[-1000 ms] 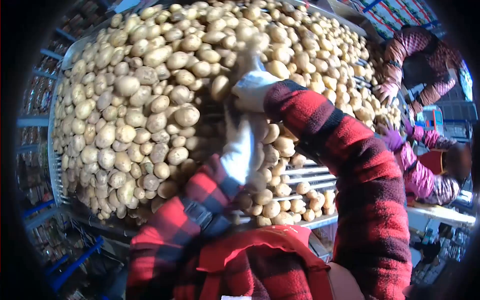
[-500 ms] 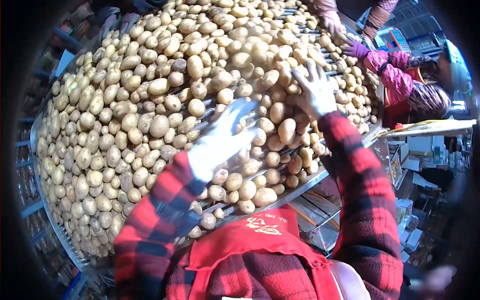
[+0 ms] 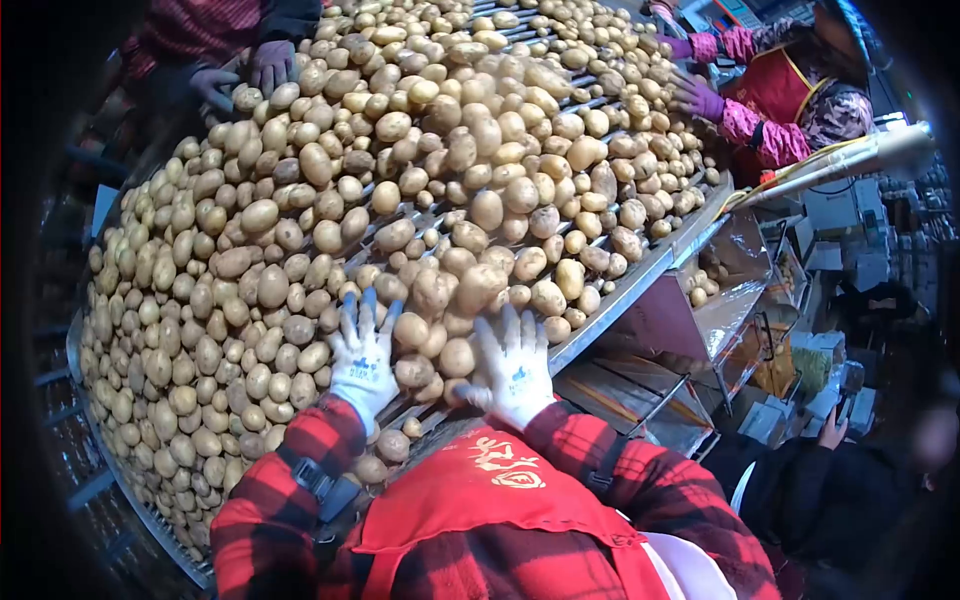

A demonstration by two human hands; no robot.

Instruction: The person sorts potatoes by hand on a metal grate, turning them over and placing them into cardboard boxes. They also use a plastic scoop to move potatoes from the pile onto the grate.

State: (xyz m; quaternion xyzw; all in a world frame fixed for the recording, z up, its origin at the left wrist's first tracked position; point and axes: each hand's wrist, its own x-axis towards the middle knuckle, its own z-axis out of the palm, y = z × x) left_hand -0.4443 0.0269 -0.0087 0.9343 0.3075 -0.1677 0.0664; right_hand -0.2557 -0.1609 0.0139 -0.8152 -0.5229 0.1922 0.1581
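A thick layer of potatoes [image 3: 258, 216] of mixed sizes covers the slatted sorting table in front of me. My left hand [image 3: 364, 358], in a white glove with blue-grey fingertips, lies against the potatoes near the close edge, fingers stretched and apart. To its right, my right hand [image 3: 516, 368] wears a matching glove and presses flat on the potatoes with its fingers spread. A small cluster of potatoes [image 3: 432, 336] sits between the two hands. Neither hand is wrapped round a potato.
Metal bars [image 3: 520, 35] show through gaps between potatoes. The table's metal rim [image 3: 625, 305] runs along my right. Co-workers' gloved hands [image 3: 697, 97] rest at the far right, and another person's hands [image 3: 272, 66] at the far left. A pale pole [image 3: 830, 165] juts out right.
Both my hands have drawn back toward my body, the right one also leftward, and now lie side by side near the close edge. More potatoes are gathered by them. The head view has shifted.
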